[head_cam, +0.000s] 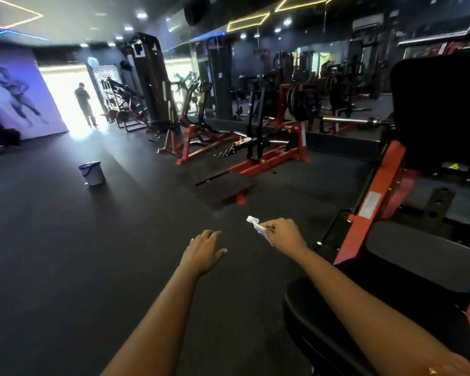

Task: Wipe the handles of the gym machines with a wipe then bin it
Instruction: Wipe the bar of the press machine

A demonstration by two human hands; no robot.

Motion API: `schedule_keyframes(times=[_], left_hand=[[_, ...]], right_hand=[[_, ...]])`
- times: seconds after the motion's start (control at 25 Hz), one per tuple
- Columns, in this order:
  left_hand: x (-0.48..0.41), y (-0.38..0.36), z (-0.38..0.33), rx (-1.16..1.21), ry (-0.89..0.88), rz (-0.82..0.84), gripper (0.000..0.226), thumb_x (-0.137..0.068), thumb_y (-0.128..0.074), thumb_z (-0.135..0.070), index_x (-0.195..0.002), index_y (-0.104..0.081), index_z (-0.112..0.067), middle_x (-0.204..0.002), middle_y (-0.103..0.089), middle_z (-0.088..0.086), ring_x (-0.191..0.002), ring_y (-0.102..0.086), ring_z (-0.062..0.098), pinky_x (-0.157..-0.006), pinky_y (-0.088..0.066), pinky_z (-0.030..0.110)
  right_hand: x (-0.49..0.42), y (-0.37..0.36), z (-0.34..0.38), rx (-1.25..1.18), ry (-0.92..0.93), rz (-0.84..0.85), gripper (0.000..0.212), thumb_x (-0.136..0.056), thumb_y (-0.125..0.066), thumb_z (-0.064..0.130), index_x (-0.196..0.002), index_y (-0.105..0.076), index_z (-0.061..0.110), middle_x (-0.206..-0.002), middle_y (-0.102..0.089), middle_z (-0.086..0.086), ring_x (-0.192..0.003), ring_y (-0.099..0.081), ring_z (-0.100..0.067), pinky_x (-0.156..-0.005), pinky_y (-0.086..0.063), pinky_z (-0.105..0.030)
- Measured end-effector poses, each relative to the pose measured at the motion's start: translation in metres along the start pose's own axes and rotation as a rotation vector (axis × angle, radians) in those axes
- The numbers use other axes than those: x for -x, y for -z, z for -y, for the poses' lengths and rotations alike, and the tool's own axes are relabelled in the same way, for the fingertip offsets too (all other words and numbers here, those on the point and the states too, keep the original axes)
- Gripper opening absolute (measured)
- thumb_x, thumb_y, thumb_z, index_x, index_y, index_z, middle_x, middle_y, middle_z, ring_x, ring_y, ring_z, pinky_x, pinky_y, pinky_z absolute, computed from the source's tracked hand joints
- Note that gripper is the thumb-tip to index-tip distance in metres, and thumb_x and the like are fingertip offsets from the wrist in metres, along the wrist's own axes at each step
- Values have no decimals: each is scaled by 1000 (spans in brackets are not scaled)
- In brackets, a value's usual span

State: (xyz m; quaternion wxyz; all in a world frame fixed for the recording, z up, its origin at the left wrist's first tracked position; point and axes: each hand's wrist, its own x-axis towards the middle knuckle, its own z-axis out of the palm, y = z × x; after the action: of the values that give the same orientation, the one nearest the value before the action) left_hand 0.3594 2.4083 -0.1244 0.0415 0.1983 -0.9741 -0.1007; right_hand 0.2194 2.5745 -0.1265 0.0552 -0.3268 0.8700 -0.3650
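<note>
far on the left there is a wall picture (14, 96) of an athlete, and beside it a bright doorway where a person (84, 104) stands. on the dark floor (52, 240), well apart from the hands, stands a small grey bin (92, 173) with a dark lid; i think this is where the wipe must go at the end.

in the middle low part, the left hand (203, 253) is open, the fingers spread and loose, and it holds nothing. just to the right, the right hand (284, 236) is closed in a pinch on the wipe (258, 227), with thumb and fingertips at one end. the wipe is white and crumpled, and it sticks out toward the left, in the air above the floor.

the wipe looks very light, soft and thin, so it will bend around a handle easily, but it can also tear or slip out of a small pinch. i judge it is better to hold it bunched in the palm when wiping.

further right is a row of red gym machines (269, 153), and at the right edge a close red machine (369, 207) with black pads. it has a pale label and a small yellow warning sign, but the writing is too blurred to read.
</note>
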Motion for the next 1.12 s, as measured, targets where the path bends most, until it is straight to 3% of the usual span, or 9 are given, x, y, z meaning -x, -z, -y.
schedule_keyframes(times=[0.12,0.44,0.6,0.72,0.88,1.04,1.12], left_hand=[[-95,20,18,12,-74,-24,56,-94,-47,-39,-143,-31,-19,-144,-36,7,-129,-40,28,-110,-31,43],[-340,40,2,84,-384,35,56,-94,-49,-37,-144,-31,-18,-145,-35,9,-132,-37,27,-110,-31,40],[-457,43,-20,121,-581,70,57,-94,-49,-37,-144,-29,-18,-146,-33,10,-133,-36,26,-109,-32,42],[-527,48,-35,148,-720,101,57,-94,-49,-35,-144,-30,-16,-145,-35,10,-132,-37,26,-110,-31,40],[-618,55,-73,191,-917,102,56,-94,-49,-35,-144,-30,-16,-145,-35,9,-132,-37,27,-109,-32,40],[-683,51,-121,225,-1072,104,55,-94,-50,-34,-143,-31,-16,-143,-36,10,-131,-38,27,-109,-32,41],[-719,44,-152,227,-1120,114,54,-94,-51,-34,-142,-33,-17,-143,-37,9,-130,-39,27,-108,-33,40]], right_hand=[[-85,5,2,35,-33,-79,20,-90,-57,32,-105,-70,29,-74,-63,2,-60,-53,-7,-51,-35,-18],[-265,55,-18,163,-210,-339,20,-90,-57,30,-106,-70,28,-89,-70,-7,-75,-61,-19,-61,-42,-26],[-336,86,-42,222,-276,-519,19,-90,-57,25,-97,-74,21,-83,-70,-16,-77,-64,-27,-61,-39,-29],[-371,107,-52,284,-377,-634,22,-90,-54,20,-93,-73,10,-78,-65,-24,-78,-63,-35,-58,-35,-32],[-415,134,-68,363,-543,-771,23,-88,-55,18,-105,-71,18,-91,-69,-23,-86,-63,-37,-67,-44,-35],[-442,163,-95,422,-650,-838,24,-88,-56,17,-108,-70,20,-89,-71,-17,-76,-64,-26,-56,-29,-25],[-459,185,-116,446,-664,-901,22,-89,-57,22,-106,-71,20,-84,-71,-18,-70,-62,-24,-52,-27,-27]])
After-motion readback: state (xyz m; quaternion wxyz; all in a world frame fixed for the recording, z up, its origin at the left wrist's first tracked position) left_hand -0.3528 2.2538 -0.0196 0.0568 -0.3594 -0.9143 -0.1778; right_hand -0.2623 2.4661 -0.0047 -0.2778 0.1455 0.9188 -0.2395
